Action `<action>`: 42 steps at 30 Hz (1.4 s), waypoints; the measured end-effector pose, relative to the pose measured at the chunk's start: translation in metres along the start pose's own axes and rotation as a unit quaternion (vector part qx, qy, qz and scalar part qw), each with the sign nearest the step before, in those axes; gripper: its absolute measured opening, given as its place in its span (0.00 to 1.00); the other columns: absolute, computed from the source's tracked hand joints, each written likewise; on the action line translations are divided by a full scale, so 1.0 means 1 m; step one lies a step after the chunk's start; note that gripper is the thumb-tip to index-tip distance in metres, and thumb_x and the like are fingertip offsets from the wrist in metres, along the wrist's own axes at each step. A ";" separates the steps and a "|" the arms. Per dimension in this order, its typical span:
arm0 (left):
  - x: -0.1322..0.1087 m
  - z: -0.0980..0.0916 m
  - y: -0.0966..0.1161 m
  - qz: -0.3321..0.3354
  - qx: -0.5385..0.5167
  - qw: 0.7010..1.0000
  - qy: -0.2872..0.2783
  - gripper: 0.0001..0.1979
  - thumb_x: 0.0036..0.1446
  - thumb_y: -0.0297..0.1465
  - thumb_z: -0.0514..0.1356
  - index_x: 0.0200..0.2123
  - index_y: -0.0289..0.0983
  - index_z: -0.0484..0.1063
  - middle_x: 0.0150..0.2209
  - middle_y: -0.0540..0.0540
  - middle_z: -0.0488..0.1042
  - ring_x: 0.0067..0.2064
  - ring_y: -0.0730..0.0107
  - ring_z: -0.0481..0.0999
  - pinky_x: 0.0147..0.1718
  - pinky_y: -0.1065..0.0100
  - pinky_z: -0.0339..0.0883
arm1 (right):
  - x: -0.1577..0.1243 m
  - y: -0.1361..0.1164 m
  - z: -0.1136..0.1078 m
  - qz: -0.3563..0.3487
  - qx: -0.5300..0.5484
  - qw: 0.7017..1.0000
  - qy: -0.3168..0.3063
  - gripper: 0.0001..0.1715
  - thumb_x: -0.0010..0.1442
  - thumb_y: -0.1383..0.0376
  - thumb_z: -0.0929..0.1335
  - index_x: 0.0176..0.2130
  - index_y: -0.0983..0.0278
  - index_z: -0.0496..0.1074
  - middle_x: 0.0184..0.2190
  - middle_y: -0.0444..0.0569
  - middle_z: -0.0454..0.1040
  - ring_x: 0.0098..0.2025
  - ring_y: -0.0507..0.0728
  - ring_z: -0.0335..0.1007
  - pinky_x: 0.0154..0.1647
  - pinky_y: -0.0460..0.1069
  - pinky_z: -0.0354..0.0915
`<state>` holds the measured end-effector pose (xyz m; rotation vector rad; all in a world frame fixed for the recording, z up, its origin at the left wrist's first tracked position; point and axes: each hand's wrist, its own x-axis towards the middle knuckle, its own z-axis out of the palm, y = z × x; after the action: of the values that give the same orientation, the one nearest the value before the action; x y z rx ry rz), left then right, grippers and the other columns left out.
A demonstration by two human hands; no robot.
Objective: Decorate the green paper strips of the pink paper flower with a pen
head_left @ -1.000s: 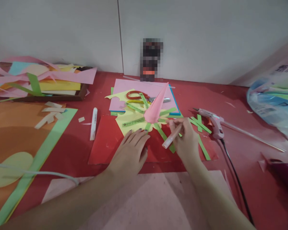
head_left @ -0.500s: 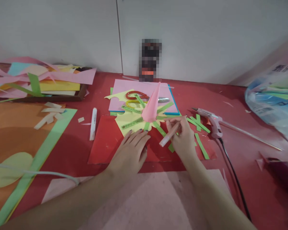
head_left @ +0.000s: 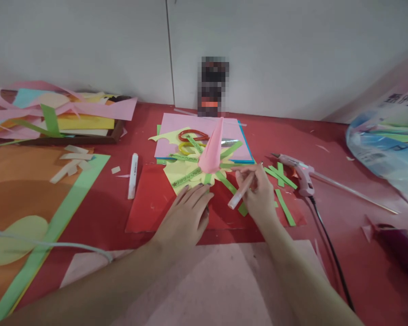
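Orange sheet [head_left: 20, 181] on the far left, a tray of paper offcuts [head_left: 71, 136] behind it, and a white cable [head_left: 54, 244] trailing across. Moving in, a white marker [head_left: 133, 168] lies alone beside the red sheet [head_left: 149, 203].

Now the left hand [head_left: 187, 213]: flat, palm down, fingers lightly spread, pressed on the red sheet with its fingertips at the edge of the yellow cut-out [head_left: 180, 172]. Just past it stands the pink cone [head_left: 212, 149], tilted, base on the yellow cut-out among green strips [head_left: 229, 185], with scissors [head_left: 192, 134] behind.

Over to the right hand [head_left: 258, 192], pinching a glue stick [head_left: 241, 190] between thumb and fingers, its far end pointing toward the cone's base, near but apart.

My read: the flat hand should pin the paper firmly so nothing slides, and the stick wants short, light strokes close to the cone's base, since a hard push could tip the cone or crease a strip.

Further right, a pink glue gun [head_left: 297, 172] lies on the table with its black cord [head_left: 329, 244], then a plastic bag [head_left: 384, 149].

Writing? The strips carry dark marks and the bag has printed characters, all too small or blurred to read.
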<state>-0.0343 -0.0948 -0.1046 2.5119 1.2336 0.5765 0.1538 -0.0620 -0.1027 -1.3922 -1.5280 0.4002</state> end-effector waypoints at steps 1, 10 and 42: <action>0.000 0.000 0.000 0.001 0.001 1.000 -0.003 0.18 0.59 0.24 0.48 0.52 0.36 0.60 0.57 0.44 0.62 0.59 0.65 0.58 0.60 0.54 0.48 | 0.000 0.002 0.001 0.000 -0.005 1.000 -0.011 0.04 0.57 0.65 0.65 0.34 0.59 0.62 0.35 0.47 0.75 0.32 0.55 0.72 0.35 0.50 0.66; 0.000 0.000 0.000 -0.018 -0.003 0.999 0.026 0.20 0.57 0.23 0.50 0.53 0.37 0.59 0.57 0.42 0.59 0.59 0.59 0.57 0.56 0.52 0.56 | -0.001 0.002 -0.002 0.022 -0.075 0.997 -0.013 0.06 0.56 0.64 0.64 0.37 0.59 0.66 0.33 0.48 0.74 0.37 0.58 0.73 0.36 0.51 0.66; 0.003 -0.001 0.001 -0.039 0.007 0.999 0.019 0.19 0.56 0.23 0.50 0.52 0.34 0.60 0.53 0.41 0.63 0.56 0.61 0.61 0.57 0.54 0.54 | -0.003 -0.009 -0.002 -0.009 0.036 0.999 -0.037 0.05 0.56 0.65 0.64 0.37 0.58 0.64 0.39 0.49 0.74 0.37 0.57 0.72 0.39 0.53 0.66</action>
<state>-0.0321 -0.0932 -0.1027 2.4619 1.3458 0.6009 0.1502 -0.0678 -0.0963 -1.3194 -1.5698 0.4952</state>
